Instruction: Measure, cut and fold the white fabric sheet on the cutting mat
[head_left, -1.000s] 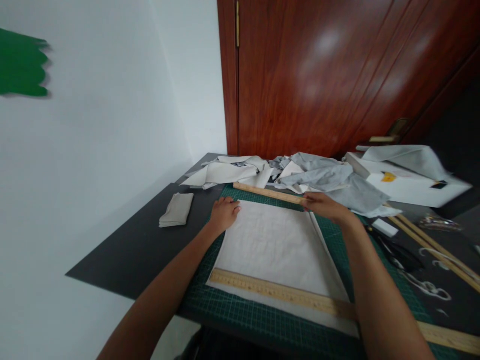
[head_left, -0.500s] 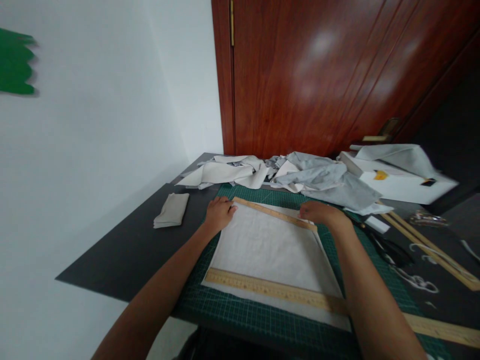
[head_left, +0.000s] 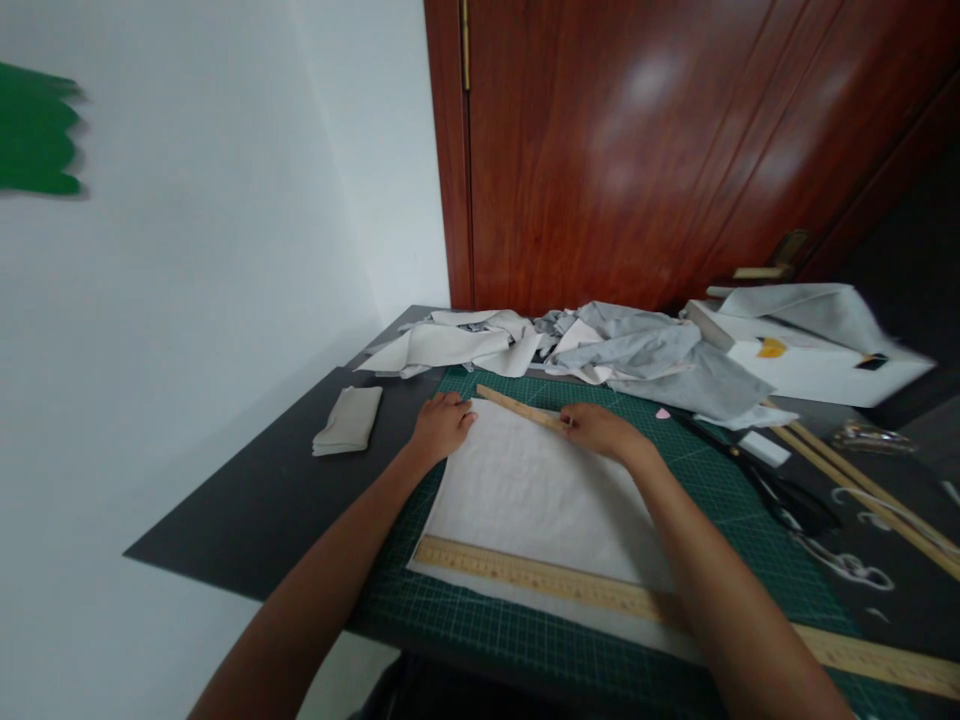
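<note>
Hands x2: left hand (head_left: 441, 424) flat on white fabric sheet (head_left: 540, 495), right hand (head_left: 596, 430) pinching far ruler (head_left: 519, 407); near ruler (head_left: 555, 579) untouched.

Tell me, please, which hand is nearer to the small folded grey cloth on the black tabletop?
The left hand: it rests at the white sheet's far-left corner, a short gap from the folded grey cloth. The right hand lies farther right, on the wooden ruler.
</note>
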